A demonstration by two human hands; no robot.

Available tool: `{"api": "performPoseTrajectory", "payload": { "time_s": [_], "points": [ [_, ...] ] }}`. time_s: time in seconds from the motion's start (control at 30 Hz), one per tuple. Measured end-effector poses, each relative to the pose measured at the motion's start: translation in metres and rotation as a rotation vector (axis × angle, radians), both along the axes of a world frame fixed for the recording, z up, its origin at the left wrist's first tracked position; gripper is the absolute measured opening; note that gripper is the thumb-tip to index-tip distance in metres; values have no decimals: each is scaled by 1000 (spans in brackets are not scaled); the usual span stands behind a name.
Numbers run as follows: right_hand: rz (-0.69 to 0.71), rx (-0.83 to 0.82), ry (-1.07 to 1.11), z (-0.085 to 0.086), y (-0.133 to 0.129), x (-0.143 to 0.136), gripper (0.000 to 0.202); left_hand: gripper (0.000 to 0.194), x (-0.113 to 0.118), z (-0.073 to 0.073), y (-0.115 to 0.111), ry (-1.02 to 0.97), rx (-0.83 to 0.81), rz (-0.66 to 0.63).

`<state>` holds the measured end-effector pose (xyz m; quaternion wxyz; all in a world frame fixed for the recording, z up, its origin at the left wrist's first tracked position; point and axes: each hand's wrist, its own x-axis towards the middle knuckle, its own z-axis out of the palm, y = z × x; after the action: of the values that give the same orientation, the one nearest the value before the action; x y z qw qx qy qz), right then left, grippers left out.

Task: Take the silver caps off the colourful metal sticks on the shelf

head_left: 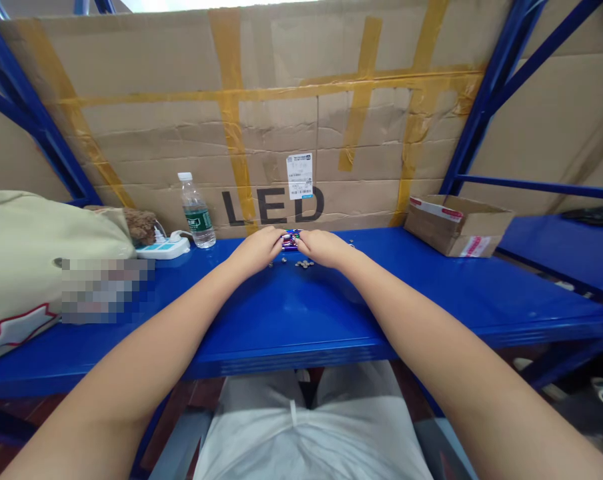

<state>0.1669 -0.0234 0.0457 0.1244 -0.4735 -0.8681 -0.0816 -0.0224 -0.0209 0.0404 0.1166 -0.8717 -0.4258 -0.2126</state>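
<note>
big cardboard sheet (pixel 174 137) stands behind blue table (pixel 301 313). open carton (pixel 444 230) right, water bottle (pixel 197 217) left. left hand (pixel 259 249) and right hand (pixel 327 248) sit mid-table near the cardboard, fingers curled toward shiny purple-blue stuff (pixel 290 242) between them; can't tell how far open or if gripping. small metal bits (pixel 304 264) on table, nearer the person.

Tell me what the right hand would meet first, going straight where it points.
The right hand would probably meet the shiny purple items, with the left hand beyond; depth there is unclear.
</note>
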Motion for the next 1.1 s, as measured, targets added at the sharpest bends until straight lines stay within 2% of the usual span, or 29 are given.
{"api": "performPoseTrajectory", "payload": {
  "time_s": [0.17,0.33,0.47,0.53,0.6,0.67,0.77,0.8,0.93,1.0,1.1],
  "points": [
    [-33,55,-34,-2,-1,-3,40,31,0,0,1,-5,-13,-21],
    [-40,35,48,-11,8,-7,35,31,1,-3,0,53,13,6],
    [-13,7,285,-18,21,-10,35,28,14,-8,-11,94,21,-24],
    [-52,-21,458,-15,26,-5,38,28,21,-9,-17,99,-1,-90],
    [-81,-108,539,-8,28,10,38,30,25,-9,-20,83,-20,-114],
    [-126,-297,456,1,29,32,33,32,22,-8,-19,59,-28,-84],
    [-360,-629,183,10,27,67,30,34,11,-4,-13,36,-44,-18],
    [-406,-715,165,12,26,75,31,35,8,-3,-12,32,-52,0],
    [-383,-1043,177,10,25,88,40,37,0,-1,-9,31,-75,43],
    [-424,-1043,125,9,26,88,43,38,0,-1,-10,31,-79,40],
    [-576,-806,55,12,27,88,44,36,1,-2,-11,14,-79,22]
  ]
}}
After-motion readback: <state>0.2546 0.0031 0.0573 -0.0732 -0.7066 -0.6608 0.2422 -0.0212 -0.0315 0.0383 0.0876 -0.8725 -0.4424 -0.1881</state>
